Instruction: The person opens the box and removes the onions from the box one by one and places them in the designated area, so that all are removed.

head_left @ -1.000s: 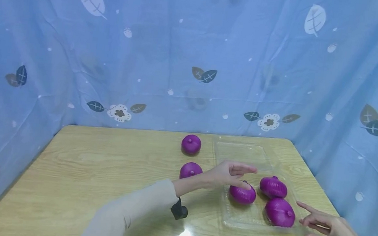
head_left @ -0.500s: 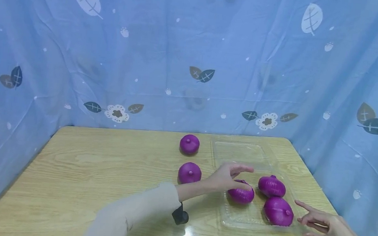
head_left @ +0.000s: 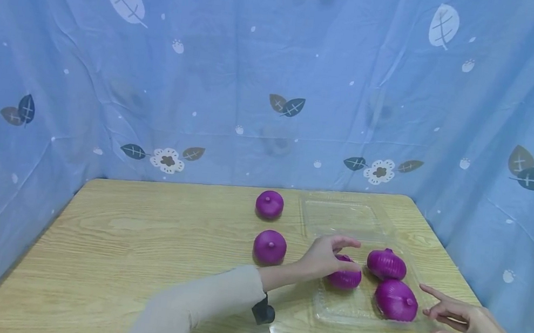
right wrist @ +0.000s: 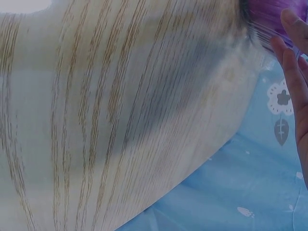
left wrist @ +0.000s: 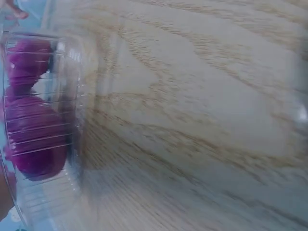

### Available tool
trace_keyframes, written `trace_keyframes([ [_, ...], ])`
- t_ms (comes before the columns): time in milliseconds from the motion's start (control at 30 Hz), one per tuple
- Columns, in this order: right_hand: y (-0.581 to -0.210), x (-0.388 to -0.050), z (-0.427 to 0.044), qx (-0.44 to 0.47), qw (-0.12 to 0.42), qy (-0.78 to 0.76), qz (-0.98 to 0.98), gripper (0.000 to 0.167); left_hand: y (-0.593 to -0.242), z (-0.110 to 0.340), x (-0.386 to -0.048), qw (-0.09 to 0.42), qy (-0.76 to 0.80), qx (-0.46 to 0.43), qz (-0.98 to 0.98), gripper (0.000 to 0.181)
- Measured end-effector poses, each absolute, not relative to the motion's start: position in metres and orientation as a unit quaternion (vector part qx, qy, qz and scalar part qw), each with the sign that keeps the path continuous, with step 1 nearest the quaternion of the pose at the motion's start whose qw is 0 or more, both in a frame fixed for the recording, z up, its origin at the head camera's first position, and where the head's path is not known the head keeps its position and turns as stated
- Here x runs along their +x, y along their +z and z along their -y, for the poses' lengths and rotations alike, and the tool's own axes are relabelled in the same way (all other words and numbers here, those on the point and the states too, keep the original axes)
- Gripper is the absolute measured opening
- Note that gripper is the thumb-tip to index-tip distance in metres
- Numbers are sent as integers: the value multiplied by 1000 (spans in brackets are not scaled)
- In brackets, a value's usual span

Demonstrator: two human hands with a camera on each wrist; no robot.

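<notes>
Three purple onions lie in the base of an open clear plastic clamshell box [head_left: 346,320] on the table. My left hand [head_left: 322,256] reaches over the leftmost onion [head_left: 345,280], its thumb across the onion and its bent fingers above and beyond it, with a gap showing. Right of it sit a rear onion [head_left: 386,264] and a front onion [head_left: 397,300]. My right hand [head_left: 467,323] is beside the box's right side, index finger pointing at the rim; contact there is unclear. The left wrist view shows onions [left wrist: 38,139] through the ribbed wall.
Two more onions stand on the wooden table [head_left: 142,240] left of the box, one near the back [head_left: 269,205] and one closer [head_left: 270,247]. The box's lid [head_left: 342,218] lies folded back behind its base. Blue patterned curtains [head_left: 237,76] surround the table.
My left hand has moved slightly right and lower, its thumb now covering more of the leftmost onion. The onions and right hand look unmoved; the head view shifts a little.
</notes>
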State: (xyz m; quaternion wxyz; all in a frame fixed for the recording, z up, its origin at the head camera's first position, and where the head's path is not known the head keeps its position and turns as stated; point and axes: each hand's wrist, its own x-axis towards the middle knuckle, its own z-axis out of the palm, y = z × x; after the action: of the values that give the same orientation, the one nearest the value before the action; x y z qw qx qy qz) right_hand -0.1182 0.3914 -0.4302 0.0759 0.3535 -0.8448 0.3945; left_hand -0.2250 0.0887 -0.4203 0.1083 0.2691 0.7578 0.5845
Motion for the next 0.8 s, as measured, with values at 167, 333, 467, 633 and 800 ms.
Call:
trace_keyframes([
  [167,-431,-119,-391,356,82,385,847,43,-417,-92,-226,140,526,266,-795,58],
  [333,-433,-119,-392,348,77,383,852,42,-417,-94,-230,179,432,315,-826,59],
  [467,-433,-119,-392,352,77,391,847,43,-420,-98,-231,152,323,404,-842,43],
  [633,-430,-118,-391,353,85,388,847,44,-422,-103,-225,116,198,467,-854,49],
  [800,-429,-117,-390,351,84,383,851,43,-418,-104,-221,113,177,486,-848,59],
])
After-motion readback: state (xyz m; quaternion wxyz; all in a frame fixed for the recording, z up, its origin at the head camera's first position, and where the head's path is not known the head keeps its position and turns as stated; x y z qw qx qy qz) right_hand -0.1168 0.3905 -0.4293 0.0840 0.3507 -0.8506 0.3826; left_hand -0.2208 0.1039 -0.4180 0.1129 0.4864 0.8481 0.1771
